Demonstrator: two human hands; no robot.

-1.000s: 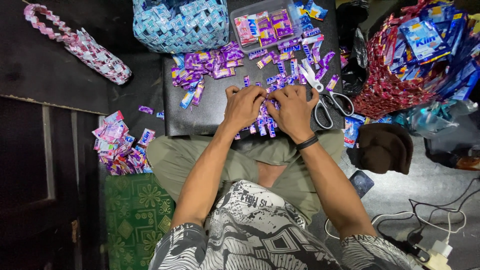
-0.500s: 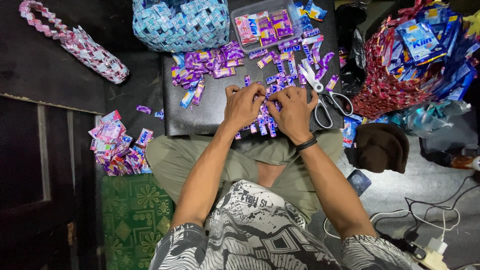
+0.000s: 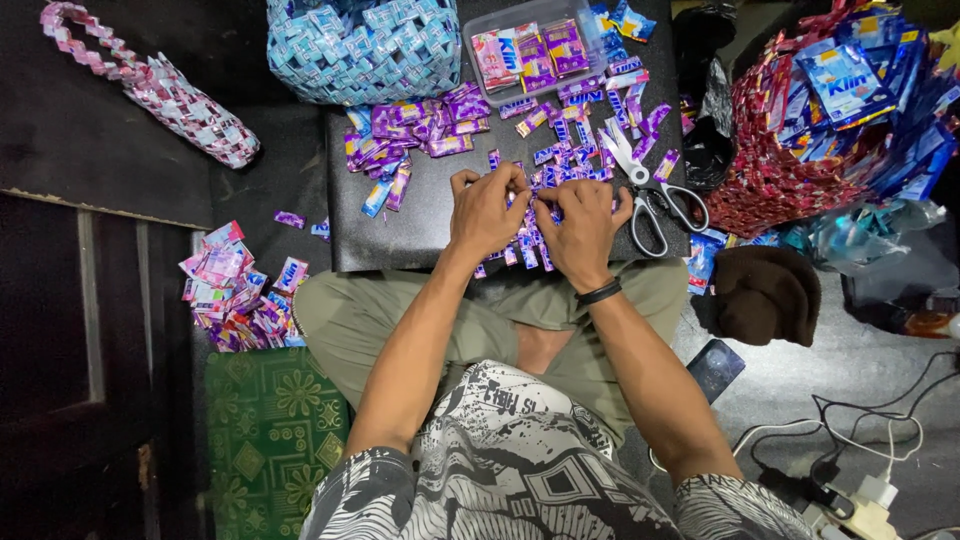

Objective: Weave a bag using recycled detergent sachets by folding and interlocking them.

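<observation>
At far left, a woven pink strap (image 3: 160, 88) is laid on the dark floor, and a loose heap of pink and purple wrappers (image 3: 235, 290) is seen nearer, beside a green patterned mat (image 3: 270, 430). A woven blue basket (image 3: 360, 45) is set at the far edge of a black board (image 3: 400, 225), on which folded purple wrapper strips (image 3: 420, 130) are scattered. At centre, the left hand (image 3: 487, 212) and right hand (image 3: 583, 228) are brought together, fingers pinched on a small folded wrapper piece (image 3: 533, 195) held just above the board. Scissors (image 3: 650, 190) are laid just right of the right hand. At far right, a red and blue woven bag (image 3: 830, 120) is placed.
</observation>
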